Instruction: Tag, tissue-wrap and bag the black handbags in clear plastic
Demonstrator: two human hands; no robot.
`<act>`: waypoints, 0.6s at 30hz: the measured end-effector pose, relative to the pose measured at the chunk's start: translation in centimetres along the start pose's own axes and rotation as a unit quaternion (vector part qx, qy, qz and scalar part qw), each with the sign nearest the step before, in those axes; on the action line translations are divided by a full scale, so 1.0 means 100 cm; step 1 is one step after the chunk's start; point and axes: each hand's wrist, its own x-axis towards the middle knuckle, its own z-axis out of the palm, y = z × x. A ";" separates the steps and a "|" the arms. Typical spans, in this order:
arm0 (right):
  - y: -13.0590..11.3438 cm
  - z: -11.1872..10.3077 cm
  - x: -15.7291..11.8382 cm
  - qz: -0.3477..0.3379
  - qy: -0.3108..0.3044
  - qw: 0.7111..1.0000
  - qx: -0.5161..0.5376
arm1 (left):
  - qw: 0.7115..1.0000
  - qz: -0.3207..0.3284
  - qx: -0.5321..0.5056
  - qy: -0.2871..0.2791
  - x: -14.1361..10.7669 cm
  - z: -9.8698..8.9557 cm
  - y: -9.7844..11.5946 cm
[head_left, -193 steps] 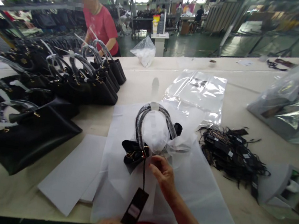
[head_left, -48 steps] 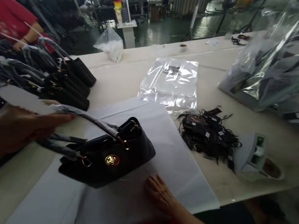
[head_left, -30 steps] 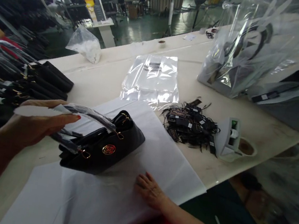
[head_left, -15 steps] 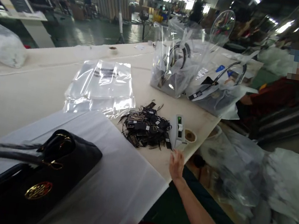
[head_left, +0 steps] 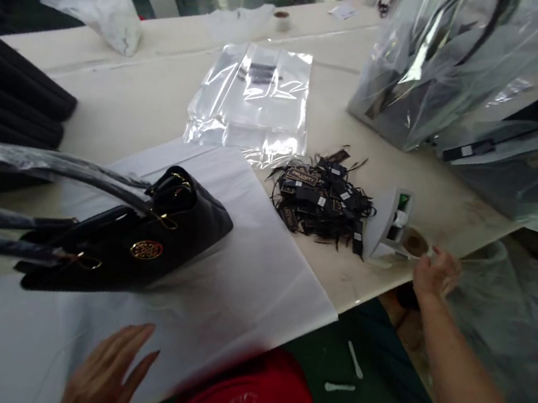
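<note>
Handbag (head_left: pixel 113 262): round gold emblem (head_left: pixel 146 250)
Tags (head_left: pixel 322 199): one reads "DELUXITY"
Left hand (head_left: pixel 106 369): unclenched, fingers spread
Right hand (head_left: pixel 436 273): beside tape roll (head_left: pixel 415 242), grip unclear

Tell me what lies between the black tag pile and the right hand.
In the head view, a grey plastic holder, then a tape roll beside the right hand.

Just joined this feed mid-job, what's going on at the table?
The person's right hand is at the near edge of the white table, beside a roll of tape; I can't tell whether it touches the roll. The left hand is open above white sheets, holding nothing visible. Just beyond it is a black handbag with plastic-wrapped handles. A pile of black tags and clear plastic bags lie farther up.
</note>
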 end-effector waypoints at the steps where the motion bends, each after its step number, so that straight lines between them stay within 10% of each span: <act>1: 0.002 -0.002 -0.017 -0.001 0.018 1.000 0.002 | 0.998 0.038 0.042 -0.026 -0.011 0.014 0.002; 4: -0.005 -0.002 -0.097 -0.103 0.033 0.992 0.063 | 0.983 0.089 0.125 -0.103 -0.040 0.058 0.003; 6: -0.024 0.004 -0.163 -0.294 -0.016 0.944 0.150 | 0.973 0.090 0.160 -0.140 -0.055 0.077 0.001; 10: -0.076 0.022 -0.275 -0.621 -0.226 0.718 0.218 | 0.952 0.082 0.224 -0.190 -0.067 0.090 -0.009; 13: -0.104 0.041 -0.310 -0.735 -0.266 0.588 0.208 | 0.948 0.069 0.247 -0.186 -0.060 0.092 -0.019; 18: -0.116 0.068 -0.305 -0.806 -0.262 0.517 0.117 | 0.964 0.047 0.215 -0.152 -0.046 0.090 -0.031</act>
